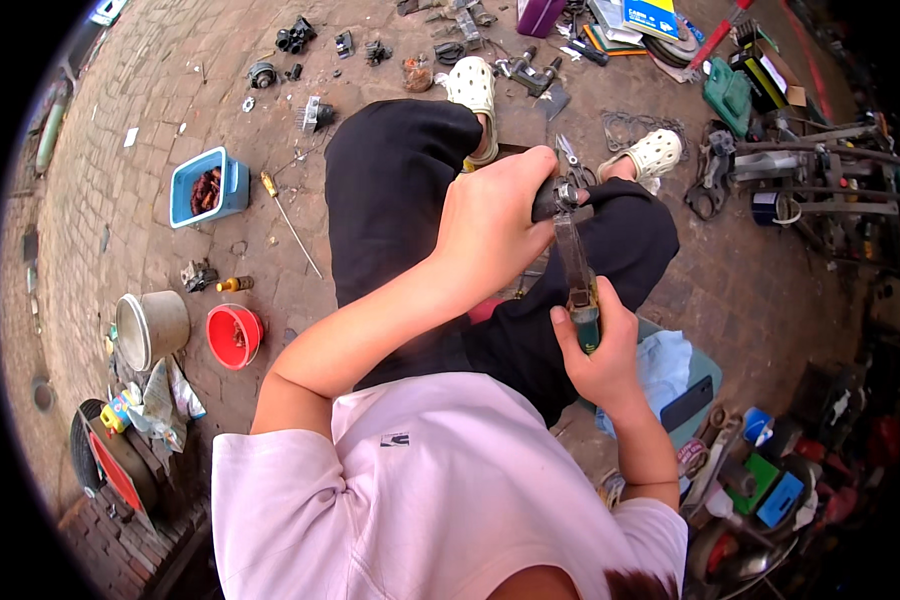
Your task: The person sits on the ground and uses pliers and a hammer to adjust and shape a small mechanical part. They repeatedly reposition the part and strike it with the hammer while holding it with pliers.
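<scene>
My left hand [497,215] is closed round a dark part with a metal ring-like end [567,195], held above my knees. The fingers hide most of this part, and its exact kind cannot be told. Below it, my right hand [610,345] grips green-handled pliers [576,262] from the side, thumb along the grip. The metal end of the pliers points up and meets the dark part beside my left fingers. Whether its jaws bite on the part is too small to tell.
On the brick floor to the left stand a blue tub [232,190], a red bucket [235,337] and a grey bucket [152,330]. A long screwdriver [292,228] lies by my leg. Scissors [567,150] lie between my feet. Right, a phone [687,401] rests near metal parts [820,165].
</scene>
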